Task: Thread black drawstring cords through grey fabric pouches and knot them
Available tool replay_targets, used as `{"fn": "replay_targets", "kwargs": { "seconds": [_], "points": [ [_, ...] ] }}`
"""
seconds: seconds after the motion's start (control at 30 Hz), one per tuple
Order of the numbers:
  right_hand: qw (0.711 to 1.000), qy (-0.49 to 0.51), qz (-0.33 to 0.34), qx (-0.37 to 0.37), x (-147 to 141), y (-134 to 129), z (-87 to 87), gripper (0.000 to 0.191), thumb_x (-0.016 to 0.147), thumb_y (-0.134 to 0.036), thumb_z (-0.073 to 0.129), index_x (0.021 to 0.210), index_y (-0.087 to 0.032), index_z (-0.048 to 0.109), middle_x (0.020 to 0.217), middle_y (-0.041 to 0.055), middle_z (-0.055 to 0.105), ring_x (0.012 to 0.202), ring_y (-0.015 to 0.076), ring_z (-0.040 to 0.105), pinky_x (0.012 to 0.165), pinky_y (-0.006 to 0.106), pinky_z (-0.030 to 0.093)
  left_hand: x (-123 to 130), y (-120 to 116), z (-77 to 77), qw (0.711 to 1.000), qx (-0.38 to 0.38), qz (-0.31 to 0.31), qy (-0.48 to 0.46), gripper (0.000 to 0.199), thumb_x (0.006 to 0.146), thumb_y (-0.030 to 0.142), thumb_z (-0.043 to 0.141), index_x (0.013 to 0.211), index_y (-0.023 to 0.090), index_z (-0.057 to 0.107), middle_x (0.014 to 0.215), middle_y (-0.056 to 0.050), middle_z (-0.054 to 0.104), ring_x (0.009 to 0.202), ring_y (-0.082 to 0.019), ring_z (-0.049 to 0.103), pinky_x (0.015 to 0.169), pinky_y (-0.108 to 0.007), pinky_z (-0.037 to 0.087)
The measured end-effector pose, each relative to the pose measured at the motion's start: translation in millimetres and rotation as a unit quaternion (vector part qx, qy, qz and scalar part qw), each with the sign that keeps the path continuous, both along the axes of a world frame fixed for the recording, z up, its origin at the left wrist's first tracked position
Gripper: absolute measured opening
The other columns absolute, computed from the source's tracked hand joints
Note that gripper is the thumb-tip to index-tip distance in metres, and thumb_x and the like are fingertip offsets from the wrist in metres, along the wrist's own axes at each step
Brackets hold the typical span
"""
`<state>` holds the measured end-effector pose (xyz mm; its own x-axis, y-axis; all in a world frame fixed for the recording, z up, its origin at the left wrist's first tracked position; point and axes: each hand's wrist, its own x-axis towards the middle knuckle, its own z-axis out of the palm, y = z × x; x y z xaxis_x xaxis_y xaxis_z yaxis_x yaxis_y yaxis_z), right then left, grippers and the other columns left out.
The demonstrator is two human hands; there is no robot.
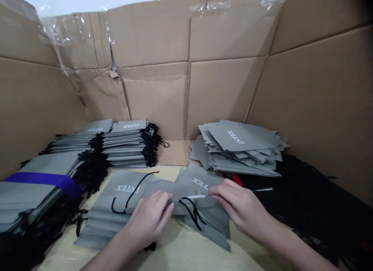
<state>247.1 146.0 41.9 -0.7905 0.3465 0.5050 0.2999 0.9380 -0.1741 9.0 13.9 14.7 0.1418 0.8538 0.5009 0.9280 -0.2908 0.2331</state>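
Between my hands is a grey fabric pouch (177,210), its printed side not clear to me. My left hand (154,214) pinches the pouch near its edge, with a black cord (134,191) sticking out beside the fingers. My right hand (237,201) grips a thin metal threading rod (194,196), whose far end pokes out to the right of the hand. Black cord ends (194,214) hang at the rod's left tip, by the pouch. Under the hands lie a grey INTEX pouch stack (100,224) on the left and more loose pouches (210,226) on the right.
Corded pouches stand in piles (125,146) at the back left; a purple band (43,181) wraps a nearer bundle. A messy pouch pile (241,137) sits back right, beside a heap of black cords (300,197). Tall cardboard walls (151,37) enclose the table (180,247).
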Motion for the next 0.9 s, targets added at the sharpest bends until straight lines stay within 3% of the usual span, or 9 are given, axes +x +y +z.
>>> {"fn": "replay_targets", "kwargs": {
  "seconds": [0.3,0.53,0.7,0.77,0.9],
  "points": [
    [0.994,0.047,0.063,0.076,-0.8,-1.4,-9.7,0.03,0.086,-0.003,0.038,0.094,-0.016,0.064,0.068,0.0037,0.059,0.067,0.0159,0.05,0.057,0.025,0.042,4.6,0.4,1.7,0.978,-0.111,0.029,-0.171,0.025,0.091,0.037,0.04,0.076,0.019,0.049,0.064,0.003,0.052,0.059,-0.012,0.049,0.055,-0.021,0.032],
    [0.993,0.063,0.076,0.069,-4.4,-5.1,-15.5,0.028,0.085,-0.003,0.04,0.094,-0.016,0.063,0.068,0.0038,0.06,0.066,0.0159,0.049,0.056,0.025,0.042,7.5,2.3,2.8,0.978,-0.053,0.041,-0.196,0.029,0.082,0.033,0.052,0.062,0.019,0.035,0.056,0.006,0.034,0.053,-0.009,0.035,0.052,-0.021,0.026],
    [0.991,0.067,0.1,0.061,-3.7,-4.4,-22.6,0.03,0.084,-0.001,0.039,0.097,-0.015,0.061,0.07,0.0044,0.06,0.066,0.0166,0.047,0.057,0.026,0.042,9.8,3.2,3.5,0.98,-0.035,0.029,-0.194,0.041,0.083,0.031,0.049,0.057,0.019,0.019,0.053,0.006,0.021,0.05,-0.008,0.026,0.049,-0.023,0.02],
    [0.991,0.072,0.094,0.062,-2.8,-2.8,-24.1,0.031,0.083,0.0,0.037,0.096,-0.015,0.061,0.071,0.0048,0.061,0.065,0.0167,0.047,0.057,0.027,0.042,11.1,1.9,5.4,0.974,-0.047,0.024,-0.218,0.04,0.085,0.03,0.046,0.056,0.019,0.022,0.053,0.006,0.022,0.05,-0.008,0.026,0.049,-0.023,0.021],
    [0.99,0.085,0.099,0.058,-3.2,-3.3,-24.3,0.03,0.083,-0.002,0.037,0.094,-0.017,0.061,0.072,0.0042,0.063,0.064,0.0162,0.049,0.056,0.026,0.042,14.3,-1.7,9.8,0.96,-0.079,0.007,-0.268,0.023,0.087,0.028,0.042,0.067,0.018,0.046,0.06,0.004,0.041,0.057,-0.01,0.039,0.054,-0.021,0.029]
  ]
}}
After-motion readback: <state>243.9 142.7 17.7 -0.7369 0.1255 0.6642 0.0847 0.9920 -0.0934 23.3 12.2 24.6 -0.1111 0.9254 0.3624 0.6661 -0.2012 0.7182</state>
